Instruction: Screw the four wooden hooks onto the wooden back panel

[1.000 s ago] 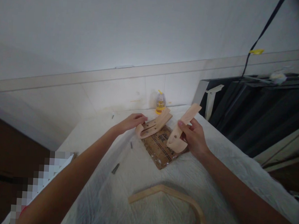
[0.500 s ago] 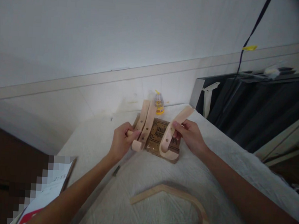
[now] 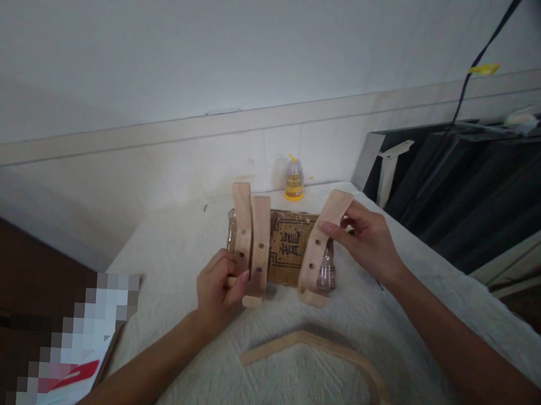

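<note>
My left hand [image 3: 223,279] is closed around the lower end of a bent wooden piece [image 3: 241,210] with two holes. Close against its right side stands a second such wooden strip [image 3: 261,226]; whether my fingers also hold that one is hidden. My right hand [image 3: 369,239] pinches a third curved wooden piece [image 3: 326,224], thumb on its front face, hooked end downward. Behind these pieces lies a tape-wrapped cardboard package [image 3: 290,243] with dark printing. A fourth hook-shaped wooden piece [image 3: 303,338] rests on the cloth nearer to me.
White cloth [image 3: 167,239] covers the work surface. A yellow-capped clear bottle [image 3: 294,181] stands at the back by the wall. Dark panels [image 3: 492,173] lean at the right, with a black strap [image 3: 481,53] hanging above. A board with papers [image 3: 81,368] sits lower left.
The wooden pieces at my left hand have swung from leaning right to nearly upright. My right hand has turned its piece steeper and moved slightly right. More of the package shows.
</note>
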Demonstrator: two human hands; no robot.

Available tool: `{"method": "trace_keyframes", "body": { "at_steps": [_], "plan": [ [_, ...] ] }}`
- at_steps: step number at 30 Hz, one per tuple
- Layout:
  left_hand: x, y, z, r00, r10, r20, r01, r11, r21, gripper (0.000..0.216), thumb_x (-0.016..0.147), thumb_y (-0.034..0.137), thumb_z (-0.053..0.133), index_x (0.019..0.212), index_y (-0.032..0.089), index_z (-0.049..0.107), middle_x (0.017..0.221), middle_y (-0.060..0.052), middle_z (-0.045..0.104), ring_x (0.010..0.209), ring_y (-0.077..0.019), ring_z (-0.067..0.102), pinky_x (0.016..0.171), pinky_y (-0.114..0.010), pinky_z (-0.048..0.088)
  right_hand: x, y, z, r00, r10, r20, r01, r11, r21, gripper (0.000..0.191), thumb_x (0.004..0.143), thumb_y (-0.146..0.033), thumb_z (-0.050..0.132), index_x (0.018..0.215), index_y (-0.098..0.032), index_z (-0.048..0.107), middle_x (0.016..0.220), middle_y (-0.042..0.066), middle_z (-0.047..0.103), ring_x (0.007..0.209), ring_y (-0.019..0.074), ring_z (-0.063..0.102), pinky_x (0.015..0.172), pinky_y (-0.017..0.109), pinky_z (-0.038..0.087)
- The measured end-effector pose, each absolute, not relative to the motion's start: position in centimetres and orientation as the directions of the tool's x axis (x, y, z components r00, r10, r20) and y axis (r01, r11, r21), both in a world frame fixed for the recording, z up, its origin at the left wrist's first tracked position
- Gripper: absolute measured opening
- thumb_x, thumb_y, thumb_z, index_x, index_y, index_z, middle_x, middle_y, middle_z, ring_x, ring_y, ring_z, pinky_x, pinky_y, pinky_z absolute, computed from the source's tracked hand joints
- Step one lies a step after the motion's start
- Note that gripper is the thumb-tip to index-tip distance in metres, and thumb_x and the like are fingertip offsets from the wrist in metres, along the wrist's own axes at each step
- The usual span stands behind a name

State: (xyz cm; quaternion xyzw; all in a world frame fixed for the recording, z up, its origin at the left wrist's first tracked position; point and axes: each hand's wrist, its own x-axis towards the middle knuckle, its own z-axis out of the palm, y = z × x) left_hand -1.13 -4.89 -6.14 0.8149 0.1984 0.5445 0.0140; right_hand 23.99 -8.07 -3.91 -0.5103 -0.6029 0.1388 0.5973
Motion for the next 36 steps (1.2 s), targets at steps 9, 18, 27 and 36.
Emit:
{"method": "trace_keyframes", "body": {
  "at_steps": [9, 18, 27, 36],
  "plan": [
    [-1.7, -5.4, -6.4, 0.439, 0.193, 0.878, 0.249, -0.965, 0.088, 0.019, 0.086, 0.012, 0.044, 0.068, 0.017, 0.041, 0.066, -0.001, 0.048, 0.061, -0.0093, 0.047, 0.051, -0.019, 0.04, 23.1, -7.9, -3.8, 0.07, 0.746, 0.663, 0.463, 0.564, -0.684, 0.007, 0.075, -0.029, 0.068, 0.079, -0.024, 0.067, 0.095, 0.003, 0.061, 0.091, 0.0182, 0.058, 0.081, 0.037, 0.047],
    [-1.9, -5.5, -5.6, 0.574, 0.171, 0.801, 0.1, -0.985, 0.138, 0.021, 0.084, 0.006, 0.043, 0.065, 0.016, 0.044, 0.059, -0.002, 0.05, 0.057, -0.0103, 0.046, 0.05, -0.021, 0.038, 22.1, -8.4, -3.7, 0.021, 0.722, 0.691, 0.506, 0.589, -0.631, 0.005, 0.073, -0.025, 0.071, 0.076, -0.024, 0.068, 0.085, 0.001, 0.058, 0.076, 0.0134, 0.054, 0.06, 0.028, 0.045],
    [-1.2, -7.5, -1.7, 0.915, 0.285, 0.285, 0.279, -0.958, 0.063, 0.025, 0.09, 0.028, 0.043, 0.075, 0.014, 0.058, 0.074, -0.004, 0.061, 0.068, -0.0162, 0.058, 0.061, -0.029, 0.047, 21.9, -8.9, -3.5, 0.015, 0.707, 0.707, 0.531, 0.594, -0.604, 0.004, 0.072, -0.025, 0.071, 0.074, -0.024, 0.067, 0.083, 0.001, 0.055, 0.073, 0.014, 0.052, 0.056, 0.028, 0.044],
    [-0.4, -9.9, -2.1, 0.94, 0.319, 0.123, 0.341, -0.904, -0.259, 0.008, 0.082, 0.014, 0.053, 0.089, 0.016, 0.056, 0.08, -0.003, 0.062, 0.065, -0.0186, 0.061, 0.055, -0.031, 0.049, 20.7, -8.6, -4.1, 0.117, 0.742, 0.66, 0.574, 0.492, -0.655, 0.011, 0.074, -0.035, 0.068, 0.076, -0.024, 0.067, 0.093, 0.004, 0.056, 0.09, 0.0205, 0.055, 0.074, 0.038, 0.048]
  ]
}}
